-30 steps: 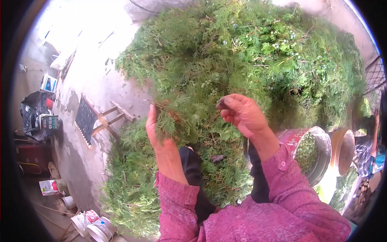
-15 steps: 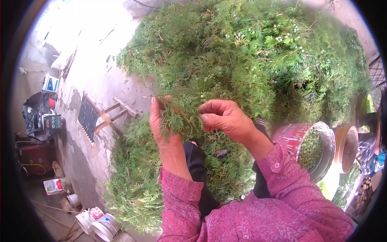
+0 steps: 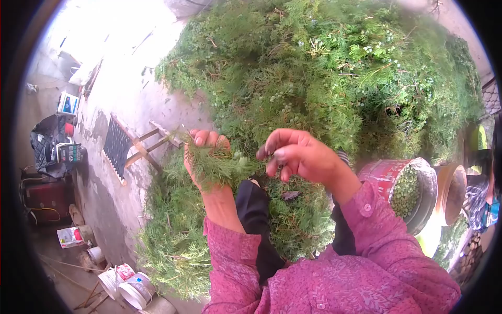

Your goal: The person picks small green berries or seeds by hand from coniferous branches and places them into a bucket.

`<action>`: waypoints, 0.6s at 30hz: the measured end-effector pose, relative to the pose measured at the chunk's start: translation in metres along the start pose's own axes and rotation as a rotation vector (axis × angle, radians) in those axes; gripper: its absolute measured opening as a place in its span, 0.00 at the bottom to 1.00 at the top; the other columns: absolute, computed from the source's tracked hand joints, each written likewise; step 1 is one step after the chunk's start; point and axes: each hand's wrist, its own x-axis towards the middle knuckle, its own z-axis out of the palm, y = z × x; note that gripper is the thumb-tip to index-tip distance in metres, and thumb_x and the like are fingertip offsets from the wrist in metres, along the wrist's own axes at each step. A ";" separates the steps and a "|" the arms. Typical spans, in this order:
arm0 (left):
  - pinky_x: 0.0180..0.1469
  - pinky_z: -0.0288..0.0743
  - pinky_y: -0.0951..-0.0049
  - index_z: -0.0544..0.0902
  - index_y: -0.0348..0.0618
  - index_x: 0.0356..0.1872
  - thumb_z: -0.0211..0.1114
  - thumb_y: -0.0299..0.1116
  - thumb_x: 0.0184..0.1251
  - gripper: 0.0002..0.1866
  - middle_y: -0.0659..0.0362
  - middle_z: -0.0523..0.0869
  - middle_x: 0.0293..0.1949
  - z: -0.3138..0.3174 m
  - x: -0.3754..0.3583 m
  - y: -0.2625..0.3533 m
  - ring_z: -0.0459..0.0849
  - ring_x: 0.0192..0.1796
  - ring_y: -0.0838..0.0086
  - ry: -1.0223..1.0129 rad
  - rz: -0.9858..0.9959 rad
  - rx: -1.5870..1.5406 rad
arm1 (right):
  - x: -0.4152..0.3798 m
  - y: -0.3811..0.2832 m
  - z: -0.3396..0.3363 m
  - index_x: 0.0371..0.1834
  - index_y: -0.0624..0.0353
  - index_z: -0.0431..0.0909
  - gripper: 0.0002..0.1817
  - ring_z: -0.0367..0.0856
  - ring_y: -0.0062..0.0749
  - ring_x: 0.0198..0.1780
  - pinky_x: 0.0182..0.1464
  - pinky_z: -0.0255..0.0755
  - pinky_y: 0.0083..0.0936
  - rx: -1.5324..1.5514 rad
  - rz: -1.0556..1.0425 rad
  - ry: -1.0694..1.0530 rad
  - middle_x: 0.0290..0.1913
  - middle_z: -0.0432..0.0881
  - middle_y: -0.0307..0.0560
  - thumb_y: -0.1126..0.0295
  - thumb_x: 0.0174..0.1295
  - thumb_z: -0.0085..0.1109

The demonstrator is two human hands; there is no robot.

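A green cypress sprig [image 3: 217, 165] with scale-like leaves and a few pale green cones is in my left hand [image 3: 204, 152], whose fingers are curled round its stem. Just to its right, my right hand [image 3: 303, 157] hangs close to the tip of the sprig, apart from it. Its fingers are bent but spaced apart, with dark fingertips and nothing visible between them; the palm is hidden. Beneath both hands and between my legs lie more cut cypress branches [image 3: 298, 225].
A large heap of cypress branches [image 3: 324, 78] rises ahead. On the right stands a red bucket [image 3: 374, 172] holding many green cones [image 3: 405, 193], beside a tan bucket [image 3: 452, 193]. A wooden folding stool [image 3: 120, 146] lies at left, with white buckets [image 3: 136, 290] at lower left.
My right hand has loosened from a pinch at the sprig and its fingers have spread. My left hand has shifted slightly left and turned with the sprig.
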 end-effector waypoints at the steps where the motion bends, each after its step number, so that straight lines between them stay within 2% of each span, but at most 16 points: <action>1: 0.27 0.54 0.77 0.73 0.41 0.34 0.50 0.33 0.65 0.07 0.64 0.74 0.25 0.000 0.001 0.001 0.60 0.21 0.80 -0.035 0.001 -0.045 | 0.002 0.000 -0.001 0.40 0.59 0.71 0.08 0.79 0.25 0.33 0.30 0.75 0.17 0.002 0.004 -0.003 0.39 0.77 0.43 0.73 0.58 0.50; 4: 0.26 0.53 0.77 0.72 0.40 0.35 0.49 0.34 0.66 0.08 0.64 0.73 0.25 0.002 0.001 0.000 0.60 0.21 0.80 -0.112 -0.014 -0.149 | 0.010 0.009 -0.001 0.42 0.60 0.70 0.11 0.78 0.24 0.33 0.29 0.74 0.17 0.021 0.017 0.182 0.39 0.77 0.43 0.67 0.59 0.54; 7: 0.26 0.53 0.77 0.72 0.40 0.36 0.47 0.35 0.67 0.10 0.64 0.72 0.24 0.000 0.002 -0.001 0.60 0.20 0.80 -0.140 -0.022 -0.127 | 0.015 0.016 0.005 0.43 0.61 0.70 0.15 0.77 0.22 0.31 0.28 0.72 0.15 -0.062 0.044 0.153 0.37 0.77 0.43 0.64 0.57 0.58; 10: 0.26 0.53 0.78 0.72 0.40 0.37 0.46 0.36 0.67 0.11 0.64 0.72 0.23 0.007 0.000 -0.004 0.59 0.20 0.80 -0.171 -0.026 -0.120 | 0.020 0.020 0.015 0.45 0.63 0.69 0.17 0.76 0.17 0.28 0.24 0.69 0.10 -0.191 0.022 0.171 0.33 0.77 0.41 0.67 0.56 0.60; 18: 0.26 0.54 0.78 0.71 0.42 0.38 0.46 0.38 0.68 0.11 0.66 0.69 0.21 0.018 -0.006 -0.013 0.59 0.20 0.82 -0.218 -0.103 -0.050 | 0.025 0.021 0.025 0.42 0.61 0.70 0.18 0.72 0.16 0.24 0.23 0.64 0.10 -0.270 0.035 0.155 0.29 0.75 0.38 0.66 0.52 0.64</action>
